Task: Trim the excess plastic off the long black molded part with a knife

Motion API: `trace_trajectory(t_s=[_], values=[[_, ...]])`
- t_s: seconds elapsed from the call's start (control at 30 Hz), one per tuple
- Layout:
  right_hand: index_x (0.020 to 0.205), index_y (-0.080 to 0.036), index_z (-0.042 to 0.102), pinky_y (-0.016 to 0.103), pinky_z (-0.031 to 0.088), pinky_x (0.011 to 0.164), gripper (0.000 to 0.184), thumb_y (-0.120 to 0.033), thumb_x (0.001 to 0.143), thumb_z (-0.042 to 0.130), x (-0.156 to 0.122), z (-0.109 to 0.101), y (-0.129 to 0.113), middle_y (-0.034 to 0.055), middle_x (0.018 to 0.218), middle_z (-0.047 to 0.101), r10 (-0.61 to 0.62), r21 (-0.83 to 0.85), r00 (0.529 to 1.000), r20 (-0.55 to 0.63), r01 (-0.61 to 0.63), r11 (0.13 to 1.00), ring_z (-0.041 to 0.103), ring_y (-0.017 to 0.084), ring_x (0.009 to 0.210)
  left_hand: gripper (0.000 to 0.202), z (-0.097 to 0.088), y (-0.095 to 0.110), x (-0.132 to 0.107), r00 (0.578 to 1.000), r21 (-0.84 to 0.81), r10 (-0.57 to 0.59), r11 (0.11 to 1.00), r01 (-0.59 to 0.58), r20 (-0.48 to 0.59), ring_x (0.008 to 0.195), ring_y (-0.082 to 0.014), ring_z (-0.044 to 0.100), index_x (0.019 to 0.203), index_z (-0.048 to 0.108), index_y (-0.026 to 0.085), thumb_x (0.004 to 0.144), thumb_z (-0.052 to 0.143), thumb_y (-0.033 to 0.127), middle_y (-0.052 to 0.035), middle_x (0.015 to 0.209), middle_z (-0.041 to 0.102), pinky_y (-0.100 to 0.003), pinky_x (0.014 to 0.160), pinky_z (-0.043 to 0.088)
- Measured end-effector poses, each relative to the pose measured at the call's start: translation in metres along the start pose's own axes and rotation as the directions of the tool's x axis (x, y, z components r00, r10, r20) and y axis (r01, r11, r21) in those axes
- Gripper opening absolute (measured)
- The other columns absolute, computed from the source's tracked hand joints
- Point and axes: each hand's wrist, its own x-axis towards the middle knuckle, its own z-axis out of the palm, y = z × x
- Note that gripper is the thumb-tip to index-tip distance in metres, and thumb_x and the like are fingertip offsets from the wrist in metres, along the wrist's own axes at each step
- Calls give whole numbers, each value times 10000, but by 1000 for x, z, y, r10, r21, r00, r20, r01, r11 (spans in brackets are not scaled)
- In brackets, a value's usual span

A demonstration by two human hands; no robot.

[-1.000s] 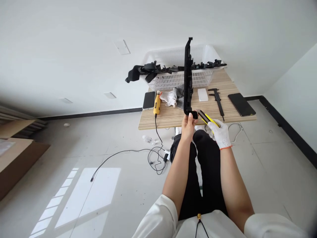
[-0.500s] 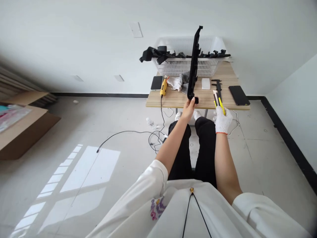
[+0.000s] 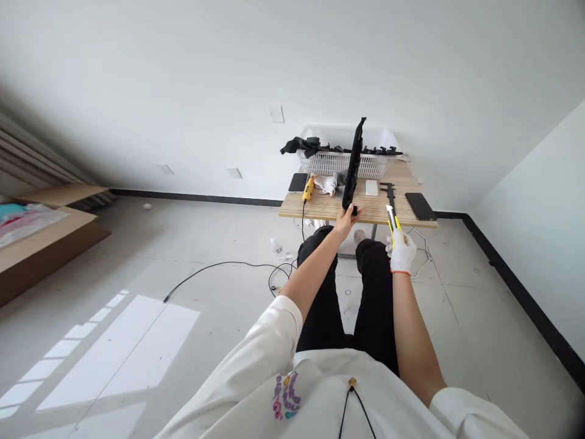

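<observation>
A long black plastic strip (image 3: 353, 164) with notches and tabs stands nearly upright in the head view. My bare left hand (image 3: 345, 221) is closed around its lower end, near the table's front edge. In a white knit glove with an orange cuff, my right hand (image 3: 401, 251) grips a yellow and black utility knife (image 3: 393, 224), its blade end pointing up and away from me. The knife is apart from the strip, to its right. The strip hides part of the basket and the cloth behind it.
On the wooden table (image 3: 315, 210) stands a white basket (image 3: 326, 163) with black strips (image 3: 311, 145) across it. Around it lie a yellow corded tool (image 3: 308, 189), caliper (image 3: 390, 194), white block (image 3: 372, 187), black phone (image 3: 420, 206) and crumpled cloth (image 3: 324, 184). A cable (image 3: 228, 263) trails over the floor.
My view has tilted up and shifted, so table and hands appear lower and smaller. Both hands keep their holds; the strip still stands upright, and the knife is still apart from it.
</observation>
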Motion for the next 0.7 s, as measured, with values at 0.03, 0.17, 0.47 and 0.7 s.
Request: trace_trajectory(t_s=[0.03,0.17,0.47,0.7], values=[[979,-187,612,185,292,309,491,-642,795,597,-1,2,-1,-16,656,651,4,-16,1000,11,-4,1000,457,57,365,150,-3,0,0,1000,-1,-6,1000,6,8,1036,-196,740,1001,694,176,890,737,267,-51,944,755,-320,975,538],[957,-177,671,186,352,347,445,-582,774,659,-9,2,-9,-3,671,670,-17,-135,999,49,24,991,496,63,404,140,-6,-2,0,1000,-32,-24,999,24,14,997,-165,741,982,694,175,900,725,284,-48,969,757,-252,903,539],[1053,-168,705,199,379,407,497,-590,803,625,0,-18,-46,42,774,716,-96,-296,982,164,142,945,515,76,462,98,14,-14,12,997,-94,-49,994,54,58,931,-148,735,883,639,173,884,730,209,-17,846,713,-295,962,544],[1087,-188,715,254,477,579,554,-595,711,708,7,-27,-46,47,827,712,-179,-412,965,193,245,877,611,148,633,258,21,-13,16,991,-38,-45,998,50,123,928,-163,727,848,589,177,747,781,37,10,800,658,-393,1032,521]])
